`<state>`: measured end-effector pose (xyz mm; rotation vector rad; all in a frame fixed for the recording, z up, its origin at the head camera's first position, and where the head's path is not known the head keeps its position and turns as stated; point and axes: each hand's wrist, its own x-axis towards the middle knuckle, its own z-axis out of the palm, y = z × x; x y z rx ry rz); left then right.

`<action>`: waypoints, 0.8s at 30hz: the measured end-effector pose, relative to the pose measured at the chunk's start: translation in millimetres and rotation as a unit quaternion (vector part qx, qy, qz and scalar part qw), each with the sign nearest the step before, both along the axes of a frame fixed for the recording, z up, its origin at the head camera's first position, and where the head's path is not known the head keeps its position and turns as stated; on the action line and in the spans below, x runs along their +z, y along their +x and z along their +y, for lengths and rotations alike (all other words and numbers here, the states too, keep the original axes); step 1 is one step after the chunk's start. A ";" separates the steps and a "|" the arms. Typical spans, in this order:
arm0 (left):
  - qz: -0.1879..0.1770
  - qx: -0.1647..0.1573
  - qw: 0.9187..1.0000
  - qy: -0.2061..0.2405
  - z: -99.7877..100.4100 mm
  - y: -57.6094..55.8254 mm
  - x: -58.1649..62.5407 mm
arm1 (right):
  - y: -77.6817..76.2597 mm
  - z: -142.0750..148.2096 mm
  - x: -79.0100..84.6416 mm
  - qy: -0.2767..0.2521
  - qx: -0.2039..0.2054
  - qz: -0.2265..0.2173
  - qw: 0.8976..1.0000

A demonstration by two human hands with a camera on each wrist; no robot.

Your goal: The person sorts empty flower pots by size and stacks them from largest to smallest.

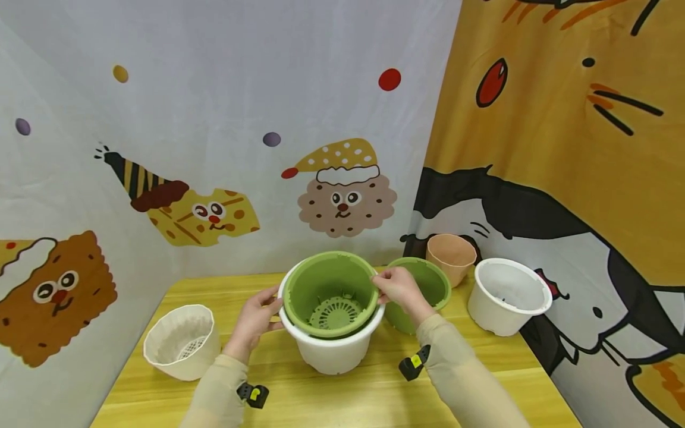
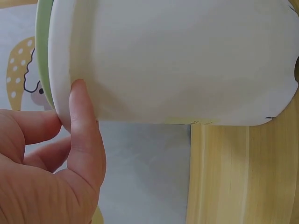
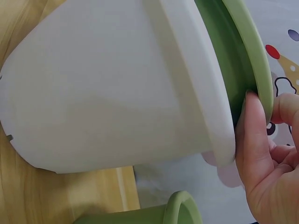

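A green flowerpot with a slotted bottom sits nested inside a white flowerpot at the middle of the table. My left hand grips the white pot's rim from the left, one digit lying along the outside wall just under the rim in the left wrist view. On the opposite side, my right hand pinches the green pot's rim. There the green rim stands above the white rim, with a gap between them, so the green pot tilts in the white one.
A cream ribbed pot stands at the left of the wooden table. Behind my right hand are another green pot, a peach pot and a second white pot. Printed curtains hang behind the table.
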<state>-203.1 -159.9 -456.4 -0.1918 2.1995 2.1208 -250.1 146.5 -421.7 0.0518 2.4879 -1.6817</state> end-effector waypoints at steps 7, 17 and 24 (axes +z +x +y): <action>-0.003 0.002 1.000 0.000 0.1 -0.3 -0.6 | -3.0 -3.9 -0.1 0.004 -0.008 -0.006 1.000; -0.004 0.007 1.000 0.003 1.7 1.3 0.8 | -3.7 -7.9 0.9 0.023 -0.009 -0.004 1.000; 0.002 0.006 1.000 0.004 2.9 3.6 2.7 | -1.7 -7.0 4.7 0.046 0.011 -0.006 0.999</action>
